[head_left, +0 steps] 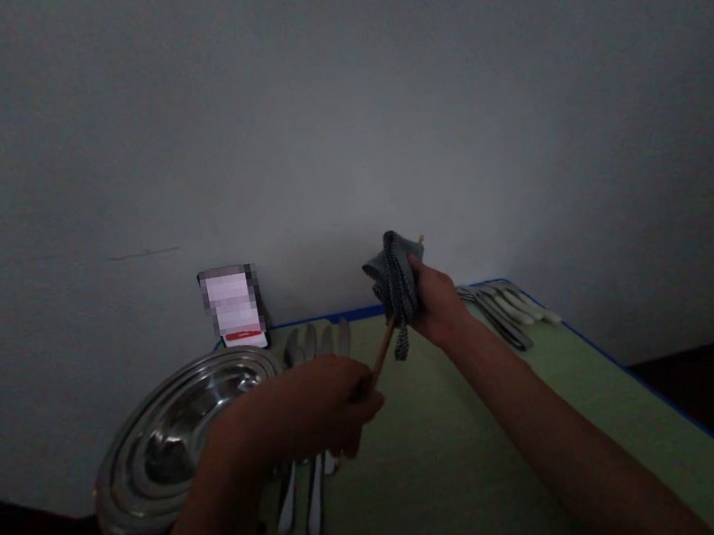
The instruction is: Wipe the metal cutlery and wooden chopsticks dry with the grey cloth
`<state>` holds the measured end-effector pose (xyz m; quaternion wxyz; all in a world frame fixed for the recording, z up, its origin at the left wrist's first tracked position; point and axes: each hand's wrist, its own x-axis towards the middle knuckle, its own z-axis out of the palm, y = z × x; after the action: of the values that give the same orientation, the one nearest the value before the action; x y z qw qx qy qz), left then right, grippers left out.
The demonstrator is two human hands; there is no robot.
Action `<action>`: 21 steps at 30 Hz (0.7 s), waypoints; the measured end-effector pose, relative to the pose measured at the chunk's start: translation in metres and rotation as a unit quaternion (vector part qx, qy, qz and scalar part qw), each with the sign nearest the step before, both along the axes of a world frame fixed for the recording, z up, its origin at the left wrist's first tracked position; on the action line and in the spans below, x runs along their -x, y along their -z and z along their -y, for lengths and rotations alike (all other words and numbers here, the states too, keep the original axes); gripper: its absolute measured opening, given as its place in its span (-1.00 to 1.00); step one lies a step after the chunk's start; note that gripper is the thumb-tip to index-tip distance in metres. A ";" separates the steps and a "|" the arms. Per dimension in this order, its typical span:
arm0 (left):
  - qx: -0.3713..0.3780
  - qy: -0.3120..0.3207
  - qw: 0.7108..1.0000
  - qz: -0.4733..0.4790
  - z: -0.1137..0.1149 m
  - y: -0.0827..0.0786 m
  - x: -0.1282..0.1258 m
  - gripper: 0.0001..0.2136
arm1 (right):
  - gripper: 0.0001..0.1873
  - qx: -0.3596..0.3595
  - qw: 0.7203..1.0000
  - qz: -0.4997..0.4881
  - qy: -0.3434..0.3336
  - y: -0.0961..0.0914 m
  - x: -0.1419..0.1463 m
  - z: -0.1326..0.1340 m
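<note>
My left hand (335,403) is closed on the lower end of a slim wooden chopstick (386,352), which slants up to the right. Whether it is one chopstick or a pair I cannot tell. A grey checked cloth (395,279) is folded around its upper part, and the tip pokes out above the cloth. My right hand (437,300) grips the cloth around the chopstick. Both hands are raised over the table. Below my left forearm lie several metal table knives (313,508), partly hidden by the arm.
Stacked shiny metal plates or basins (124,471) stand at the table's left. Behind them a phone (236,311) leans against the wall. Several pieces of cutlery (507,306), some with white handles, lie at the far right. The green tabletop (433,474) has a blue edge.
</note>
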<state>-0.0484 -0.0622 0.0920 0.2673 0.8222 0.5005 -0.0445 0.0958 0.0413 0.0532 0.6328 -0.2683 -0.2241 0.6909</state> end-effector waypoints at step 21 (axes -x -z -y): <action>0.036 -0.032 0.999 0.017 -0.011 -0.001 0.014 -0.74 | -0.76 0.017 0.997 -0.018 0.068 0.004 -0.006 -0.009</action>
<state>-0.0623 -0.0509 0.0927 0.3066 0.7960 0.5203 -0.0404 0.1013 0.0505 0.0496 0.6778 -0.2810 -0.1818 0.6547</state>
